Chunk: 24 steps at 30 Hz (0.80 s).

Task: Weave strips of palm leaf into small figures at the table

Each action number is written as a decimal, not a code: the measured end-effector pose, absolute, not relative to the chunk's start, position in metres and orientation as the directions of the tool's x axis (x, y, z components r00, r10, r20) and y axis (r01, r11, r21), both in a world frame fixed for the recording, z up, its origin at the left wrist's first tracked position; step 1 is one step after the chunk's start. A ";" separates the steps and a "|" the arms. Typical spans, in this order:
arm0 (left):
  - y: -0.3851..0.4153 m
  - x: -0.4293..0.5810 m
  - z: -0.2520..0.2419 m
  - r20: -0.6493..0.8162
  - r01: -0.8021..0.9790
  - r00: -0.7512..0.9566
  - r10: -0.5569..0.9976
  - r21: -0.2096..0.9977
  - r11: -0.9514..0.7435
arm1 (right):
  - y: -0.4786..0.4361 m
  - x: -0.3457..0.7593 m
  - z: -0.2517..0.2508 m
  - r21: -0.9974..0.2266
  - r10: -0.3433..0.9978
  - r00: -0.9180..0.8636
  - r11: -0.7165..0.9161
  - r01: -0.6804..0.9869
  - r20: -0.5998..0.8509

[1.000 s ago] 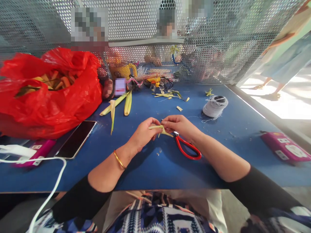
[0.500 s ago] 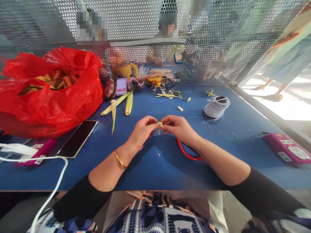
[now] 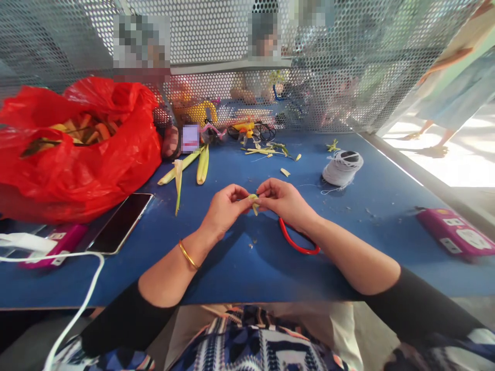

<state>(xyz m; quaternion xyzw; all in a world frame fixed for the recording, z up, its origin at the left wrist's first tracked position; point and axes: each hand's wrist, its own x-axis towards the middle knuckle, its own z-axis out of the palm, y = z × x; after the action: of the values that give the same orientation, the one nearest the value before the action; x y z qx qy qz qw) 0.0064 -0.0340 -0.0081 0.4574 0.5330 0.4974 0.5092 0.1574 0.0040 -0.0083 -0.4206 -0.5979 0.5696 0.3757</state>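
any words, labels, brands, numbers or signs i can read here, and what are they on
No text can be read.
Magenta case at right: pale patches, too blurred to read.
Magenta case at left: pale patches, also too blurred.
Lavender rectangle at the back: pixelated, unreadable.
Smartphone: dark screen, no text visible.
Pale green strip between left hand and right hand: none visible.

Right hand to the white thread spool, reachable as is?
Likely yes: the spool stands beyond the right hand, only loose thread seen between; that hand, though, pinches a pale strip.
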 end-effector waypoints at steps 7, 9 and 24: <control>-0.034 0.008 -0.013 -0.002 -0.026 -0.107 0.994 1.000 0.000 | 0.002 0.155 -0.008 -0.993 0.944 -0.308 -0.116 0.034 -0.121; -0.034 0.008 -0.014 0.005 -0.018 -0.118 0.993 1.000 -0.007 | 0.000 0.154 -0.007 -0.990 0.942 -0.304 -0.134 0.044 -0.141; -0.035 0.008 -0.013 0.067 0.061 -0.118 0.991 0.996 -0.060 | -0.005 0.151 -0.004 -0.995 0.968 -0.237 -0.075 0.059 -0.087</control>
<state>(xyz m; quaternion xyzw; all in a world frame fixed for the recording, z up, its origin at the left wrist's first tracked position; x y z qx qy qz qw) 0.0081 -0.0352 -0.0132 0.4989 0.5271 0.5303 0.4383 0.1505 -0.0046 -0.0035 -0.4685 -0.5479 0.5640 0.4028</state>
